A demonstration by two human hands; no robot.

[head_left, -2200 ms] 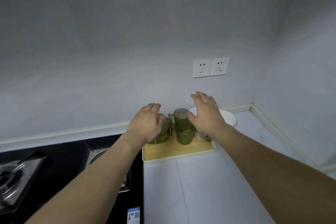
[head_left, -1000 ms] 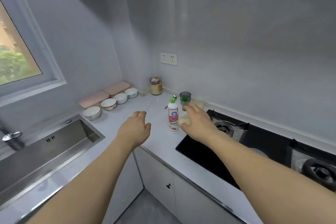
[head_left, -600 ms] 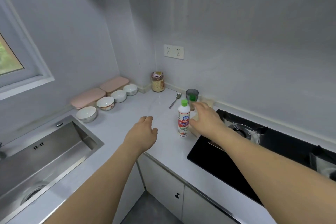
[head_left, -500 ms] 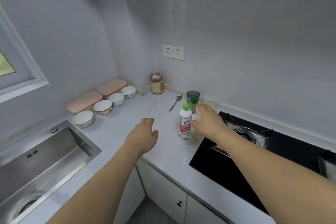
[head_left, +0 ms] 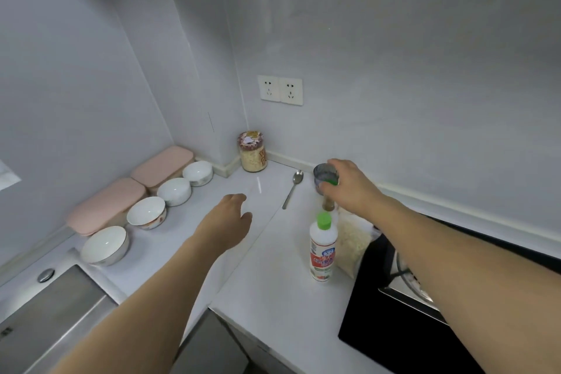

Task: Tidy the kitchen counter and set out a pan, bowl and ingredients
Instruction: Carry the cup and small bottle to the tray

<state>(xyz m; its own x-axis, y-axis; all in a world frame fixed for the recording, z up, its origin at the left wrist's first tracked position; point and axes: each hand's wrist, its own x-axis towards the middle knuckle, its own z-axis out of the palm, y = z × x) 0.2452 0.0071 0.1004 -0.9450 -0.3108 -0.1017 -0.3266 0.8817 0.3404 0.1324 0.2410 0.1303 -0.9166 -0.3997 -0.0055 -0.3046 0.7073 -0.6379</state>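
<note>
The white counter [head_left: 273, 288] fills the lower centre, with a steel sink [head_left: 45, 313] at lower left and a black hob [head_left: 379, 343] at lower right. Four bowls [head_left: 104, 245] line the left wall beside two pink lidded boxes [head_left: 121, 203]. The left hand [head_left: 226, 222] hovers mid-frame, fingers loosely spread. The right hand [head_left: 349, 185] curls its fingers round a green-capped bottle [head_left: 329, 191], right of centre, in front of a dark glass [head_left: 321, 174].
</note>
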